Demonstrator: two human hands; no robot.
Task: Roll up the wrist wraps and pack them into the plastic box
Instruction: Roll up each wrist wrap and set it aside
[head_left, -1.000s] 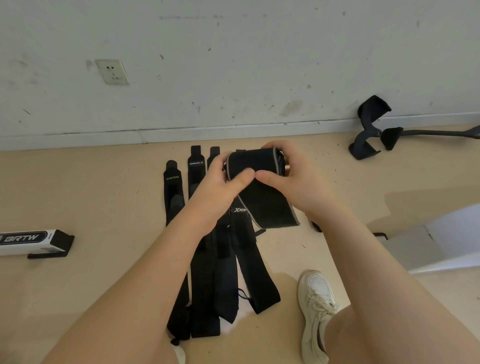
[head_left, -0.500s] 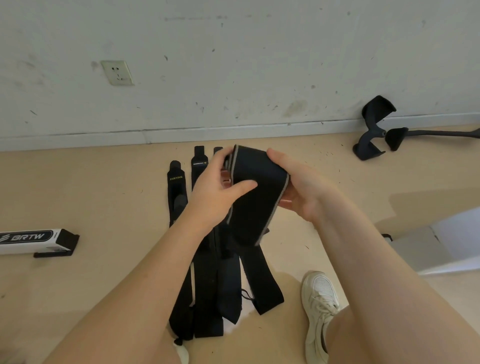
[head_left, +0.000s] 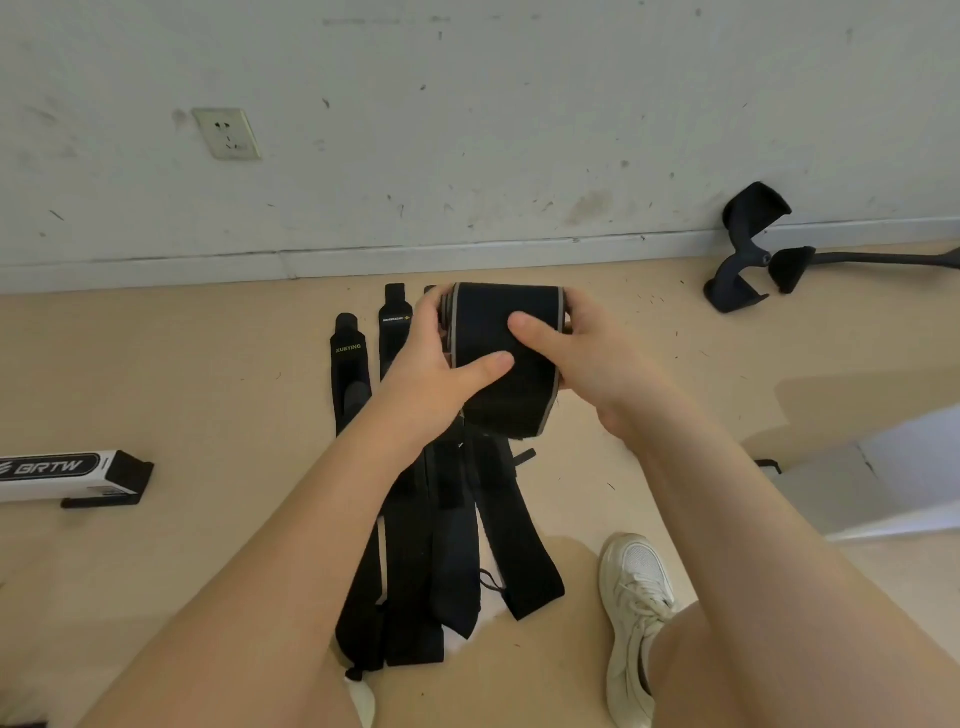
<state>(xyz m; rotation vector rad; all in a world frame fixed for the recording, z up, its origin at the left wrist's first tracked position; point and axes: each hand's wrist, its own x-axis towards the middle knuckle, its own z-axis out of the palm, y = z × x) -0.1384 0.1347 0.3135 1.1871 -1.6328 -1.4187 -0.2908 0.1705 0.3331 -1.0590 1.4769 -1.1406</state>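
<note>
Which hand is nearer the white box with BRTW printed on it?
Left. The left hand grips the wrap's left side, on the side toward the BRTW box lying far left on the floor. The right hand grips the wrap's opposite side, farther away.

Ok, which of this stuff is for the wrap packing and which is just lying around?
For the job:
- half-rolled wrap, gripped by left hand and right hand
- flat wraps on the floor

Lying about:
- BRTW box
- black handle gear
- wall socket
</note>
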